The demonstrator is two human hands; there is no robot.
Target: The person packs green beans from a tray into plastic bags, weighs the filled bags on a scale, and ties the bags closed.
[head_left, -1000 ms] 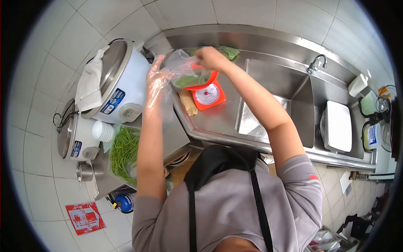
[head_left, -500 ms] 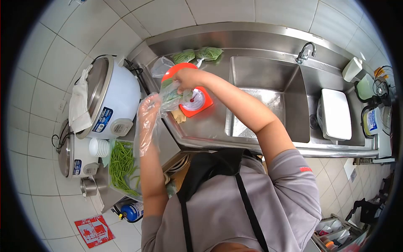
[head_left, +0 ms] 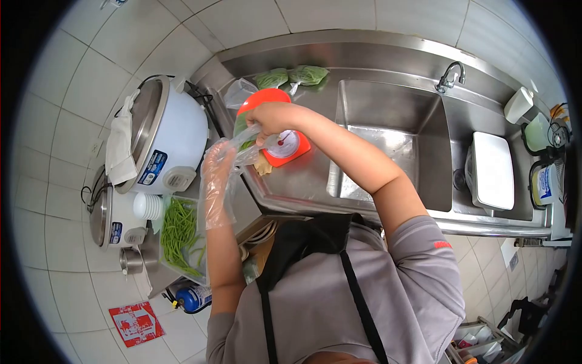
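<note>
My left hand (head_left: 219,159), in a clear plastic glove, is closed on one side of a clear plastic bag (head_left: 247,156) with something green in it. From the other side, my bare right hand (head_left: 268,119) pinches the bag's gathered upper part. The bag is held at the left of an orange-red kitchen scale (head_left: 286,159) with a round white dial, and partly covers it. Long green beans (head_left: 180,233) fill a clear tub below my left hand. Two bags of cut green vegetables (head_left: 308,75) lie behind the scale.
Large white rice cookers (head_left: 182,133) stand at the left, near stacked white cups (head_left: 147,206). To the right is a steel sink (head_left: 394,103) with a faucet (head_left: 450,77). A white lidded container (head_left: 492,170) rests in the second basin.
My right hand has drawn the bag's upper part together, and the bag looks narrower between my hands. The whole view has shifted slightly.
</note>
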